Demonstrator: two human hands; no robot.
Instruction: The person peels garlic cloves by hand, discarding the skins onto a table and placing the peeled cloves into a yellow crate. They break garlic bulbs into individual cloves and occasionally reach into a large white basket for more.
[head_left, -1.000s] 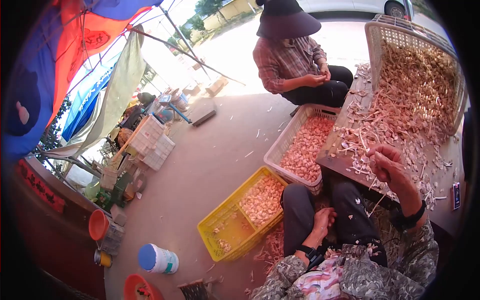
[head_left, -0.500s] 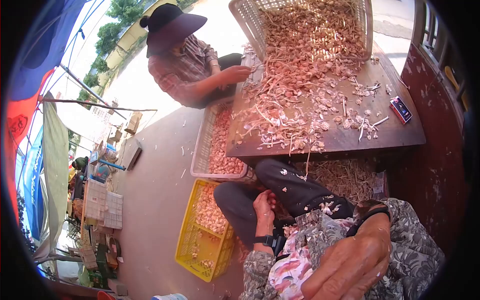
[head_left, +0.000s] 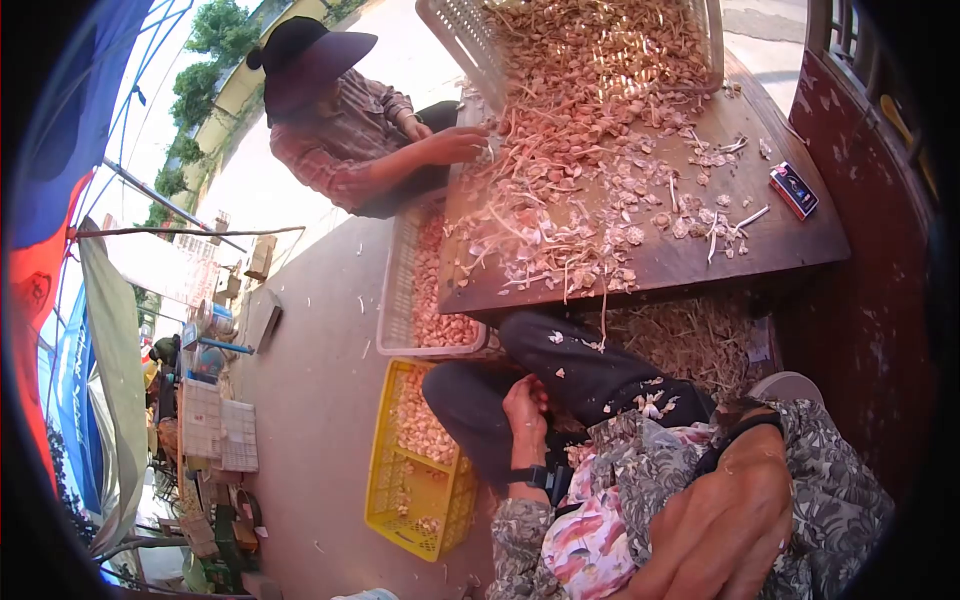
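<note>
My left hand (head_left: 524, 405), with a black watch (head_left: 535, 477) on its wrist, is between my knees. Its fingers are curled closed, and whatever they hold is hidden. My right hand (head_left: 715, 525) looms large near the camera, back toward me, fingers bent and pressed together; their tips are out of sight. Beside my left knee stands a yellow crate (head_left: 467, 505) holding pale garlic cloves (head_left: 425, 430). In front of my knees, garlic (head_left: 590, 190) with dry stalks and loose skins is heaped on a wooden table (head_left: 770, 235).
A tilted white basket (head_left: 455, 40) spills garlic onto the table. A co-worker (head_left: 335, 140) in a dark visor handles stalks at its left edge, near a pale crate (head_left: 397, 300) of reddish cloves. A small box (head_left: 793, 190) lies on the right. Straw (head_left: 680, 345) is underneath.
My right hand has shifted slightly right and turned. The left hand stays between my knees, still curled. The view has shifted slightly; the co-worker's hands have moved a little.
</note>
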